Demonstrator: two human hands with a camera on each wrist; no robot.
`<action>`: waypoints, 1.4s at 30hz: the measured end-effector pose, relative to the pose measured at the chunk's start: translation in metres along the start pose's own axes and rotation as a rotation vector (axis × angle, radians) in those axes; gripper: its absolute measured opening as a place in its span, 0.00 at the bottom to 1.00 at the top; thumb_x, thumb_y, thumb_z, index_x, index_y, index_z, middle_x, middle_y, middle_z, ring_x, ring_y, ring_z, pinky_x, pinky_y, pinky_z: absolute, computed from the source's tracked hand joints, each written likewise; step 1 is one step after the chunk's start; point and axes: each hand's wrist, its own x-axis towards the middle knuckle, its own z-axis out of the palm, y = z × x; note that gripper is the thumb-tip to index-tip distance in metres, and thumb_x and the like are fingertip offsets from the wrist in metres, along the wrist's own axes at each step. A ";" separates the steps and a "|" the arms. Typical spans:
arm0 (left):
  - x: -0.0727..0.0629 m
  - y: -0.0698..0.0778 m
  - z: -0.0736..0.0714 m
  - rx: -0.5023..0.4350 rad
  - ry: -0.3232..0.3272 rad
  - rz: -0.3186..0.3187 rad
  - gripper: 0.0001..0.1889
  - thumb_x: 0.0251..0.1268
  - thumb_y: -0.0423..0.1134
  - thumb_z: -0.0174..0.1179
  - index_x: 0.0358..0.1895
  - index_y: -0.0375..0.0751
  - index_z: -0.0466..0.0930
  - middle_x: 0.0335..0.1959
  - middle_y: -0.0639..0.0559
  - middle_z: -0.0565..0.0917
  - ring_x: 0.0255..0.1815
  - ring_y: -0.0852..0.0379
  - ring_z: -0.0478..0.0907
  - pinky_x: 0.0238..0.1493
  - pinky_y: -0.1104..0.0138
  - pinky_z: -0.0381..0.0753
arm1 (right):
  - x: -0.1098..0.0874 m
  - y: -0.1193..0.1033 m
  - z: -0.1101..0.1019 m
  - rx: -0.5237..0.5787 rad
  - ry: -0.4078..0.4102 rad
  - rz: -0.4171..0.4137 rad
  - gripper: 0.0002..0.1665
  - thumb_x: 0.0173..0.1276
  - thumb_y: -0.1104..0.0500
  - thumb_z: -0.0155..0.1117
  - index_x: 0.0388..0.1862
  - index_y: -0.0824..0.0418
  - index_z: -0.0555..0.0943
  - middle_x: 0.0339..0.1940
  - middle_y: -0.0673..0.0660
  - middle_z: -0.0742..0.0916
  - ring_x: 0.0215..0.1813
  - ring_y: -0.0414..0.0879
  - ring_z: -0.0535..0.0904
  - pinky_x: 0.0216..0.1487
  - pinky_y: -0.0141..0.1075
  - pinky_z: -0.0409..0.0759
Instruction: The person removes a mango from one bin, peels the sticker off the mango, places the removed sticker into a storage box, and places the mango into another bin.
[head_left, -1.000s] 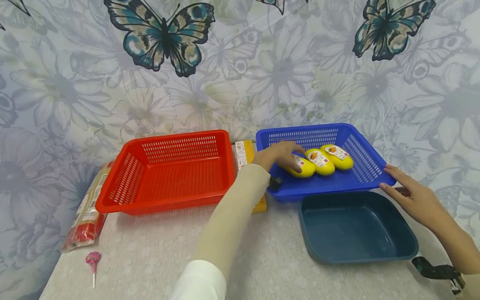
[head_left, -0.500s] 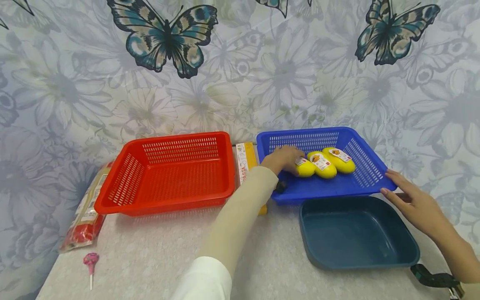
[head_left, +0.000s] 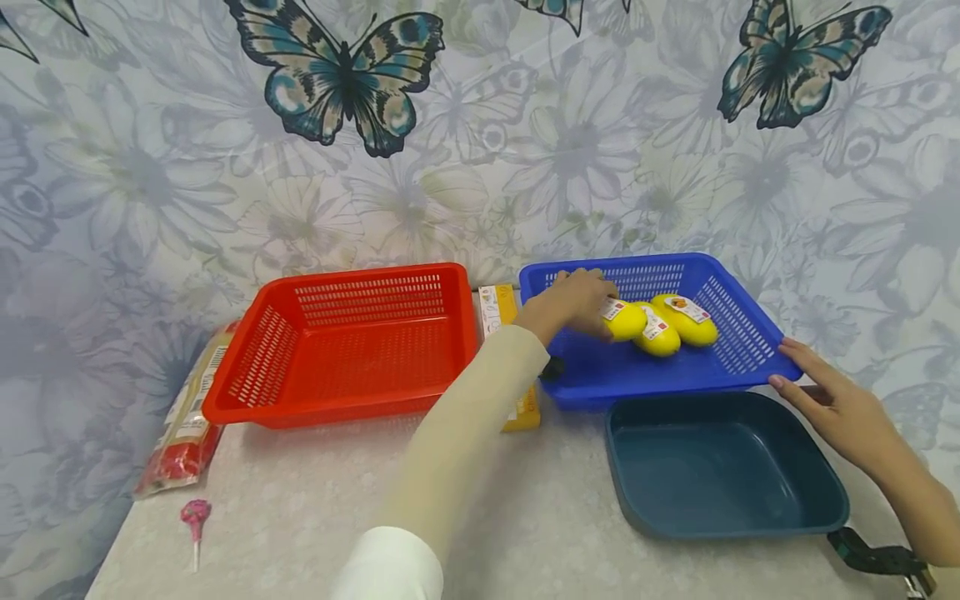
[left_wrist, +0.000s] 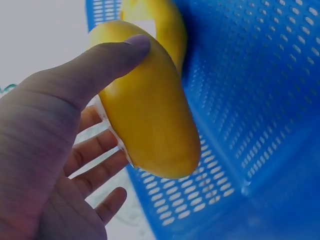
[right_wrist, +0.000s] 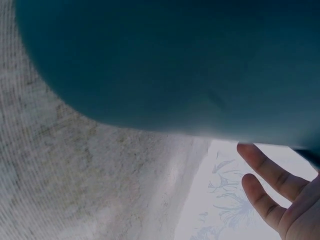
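Note:
My left hand is in the blue basket and pinches the leftmost yellow mango. In the left wrist view, the thumb lies across this mango and fingers reach to its labelled far side. Two more mangoes lie beside it, a middle mango partly covered by the held one and a right mango; white labels show on them. At the basket's front right corner, my right hand touches the rim with fairly straight fingers. In the right wrist view, two of its fingers extend loosely.
A dark teal tub stands in front of the blue basket. Left of it are a yellow and white pasta box and a red basket. A red and beige packet and a pink lollipop lie at the far left.
The left hand has taken hold of the leftmost mango and raised it slightly, moving it right over the middle one. The right hand stays at the basket's corner.

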 end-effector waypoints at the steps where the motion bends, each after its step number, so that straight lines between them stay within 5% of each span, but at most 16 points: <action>1: -0.002 -0.002 -0.003 -0.006 0.015 -0.002 0.37 0.55 0.61 0.70 0.69 0.58 0.73 0.64 0.55 0.72 0.61 0.53 0.67 0.66 0.52 0.62 | 0.001 0.000 0.000 -0.006 0.002 0.001 0.41 0.78 0.51 0.56 0.81 0.60 0.53 0.76 0.74 0.61 0.54 0.81 0.74 0.45 0.72 0.73; 6: -0.017 -0.010 -0.017 -0.019 0.058 -0.003 0.40 0.54 0.63 0.71 0.71 0.59 0.71 0.64 0.55 0.72 0.61 0.53 0.67 0.65 0.50 0.63 | 0.004 0.001 -0.001 -0.005 0.009 -0.004 0.41 0.78 0.50 0.56 0.81 0.60 0.53 0.76 0.74 0.61 0.53 0.81 0.74 0.45 0.72 0.73; 19: -0.061 -0.009 -0.036 -0.117 0.149 0.113 0.40 0.55 0.62 0.70 0.72 0.58 0.69 0.60 0.55 0.71 0.59 0.56 0.67 0.58 0.57 0.64 | -0.001 0.004 0.006 0.024 0.010 0.010 0.42 0.78 0.50 0.55 0.82 0.58 0.50 0.78 0.73 0.58 0.53 0.82 0.73 0.48 0.72 0.70; 26: -0.087 -0.010 -0.047 -0.113 0.164 0.107 0.40 0.56 0.64 0.69 0.72 0.59 0.69 0.63 0.57 0.71 0.63 0.56 0.66 0.60 0.57 0.62 | 0.001 0.005 0.006 0.036 -0.001 0.017 0.42 0.79 0.50 0.54 0.82 0.58 0.48 0.78 0.73 0.56 0.53 0.84 0.72 0.48 0.72 0.69; 42: -0.135 -0.013 -0.045 -0.127 0.234 0.140 0.37 0.56 0.61 0.71 0.70 0.60 0.71 0.59 0.60 0.72 0.60 0.61 0.65 0.60 0.60 0.61 | 0.001 0.005 0.007 0.031 -0.011 0.037 0.43 0.79 0.48 0.53 0.83 0.57 0.46 0.79 0.72 0.54 0.54 0.83 0.72 0.48 0.74 0.68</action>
